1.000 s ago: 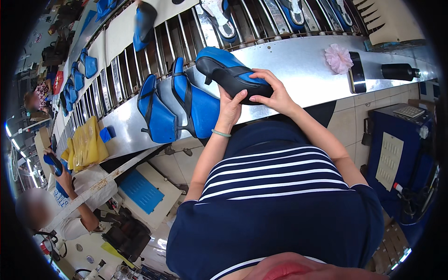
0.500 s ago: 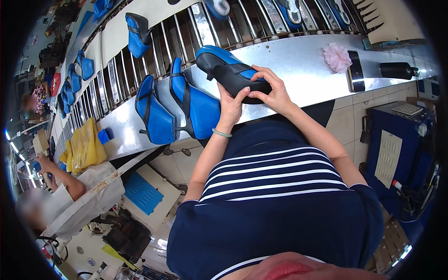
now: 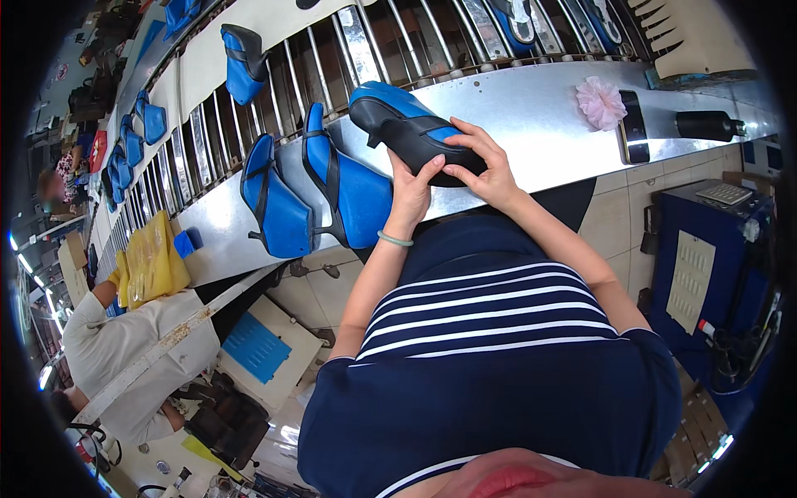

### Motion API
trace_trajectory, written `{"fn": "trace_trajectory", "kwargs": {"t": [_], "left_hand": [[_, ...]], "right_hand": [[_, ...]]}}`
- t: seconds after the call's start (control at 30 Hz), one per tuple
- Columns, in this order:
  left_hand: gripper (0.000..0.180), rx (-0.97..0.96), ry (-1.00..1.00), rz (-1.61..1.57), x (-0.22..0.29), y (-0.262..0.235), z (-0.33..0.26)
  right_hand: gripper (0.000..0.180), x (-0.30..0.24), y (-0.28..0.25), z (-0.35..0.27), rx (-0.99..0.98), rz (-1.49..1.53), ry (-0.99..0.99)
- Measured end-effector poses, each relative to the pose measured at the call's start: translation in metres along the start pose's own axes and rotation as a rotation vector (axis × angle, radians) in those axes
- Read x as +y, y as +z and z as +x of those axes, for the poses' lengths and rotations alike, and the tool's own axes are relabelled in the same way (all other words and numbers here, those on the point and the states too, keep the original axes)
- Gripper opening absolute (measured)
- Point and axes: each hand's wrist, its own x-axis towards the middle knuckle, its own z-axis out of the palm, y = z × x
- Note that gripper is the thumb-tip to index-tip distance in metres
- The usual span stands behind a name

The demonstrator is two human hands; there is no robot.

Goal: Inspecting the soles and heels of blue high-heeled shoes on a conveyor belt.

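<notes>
Blue-and-black shoe (image 3: pixel 411 129) sits at twelve o'clock on the steel bench (image 3: pixel 540 124), gripped by both hands. Left hand (image 3: pixel 411 195) cups its underside, right hand (image 3: pixel 486 166) wraps over the top; two blue shoes (image 3: pixel 315 195) stand at ten o'clock.

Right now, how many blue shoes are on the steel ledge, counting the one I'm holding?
3: one held in both hands, left hand, right hand; two lying beside them. More ride the rollers behind.

Both forearms reaching up and forward, elbows bent, wrists close together. Left hand (image 3: pixel 411 189) upright, fingers pointing up, thumb spread. Right hand (image 3: pixel 486 166) palm down, fingers curled leftward, fingertips near left thumb.
</notes>
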Motion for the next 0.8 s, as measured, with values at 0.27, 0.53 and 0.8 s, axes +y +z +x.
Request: {"fn": "trace_trajectory", "kwargs": {"t": [0.27,0.53,0.8], "left_hand": [[0.079,-0.012,-0.019,-0.013,0.0018,0.0013,0.0014],[0.078,0.011,0.013,-0.007,0.0001,0.0049,0.0023],[0.080,0.025,0.025,0.032,0.0003,0.0069,0.0025]], "right_hand": [[0.032,-0.0007,-0.0027,0.0011,-0.012,-0.073,-0.112],[0.034,0.0032,-0.0042,0.0012,-0.017,-0.058,-0.082],[0.035,0.0055,-0.0045,-0.0003,-0.015,-0.038,-0.068]]}}
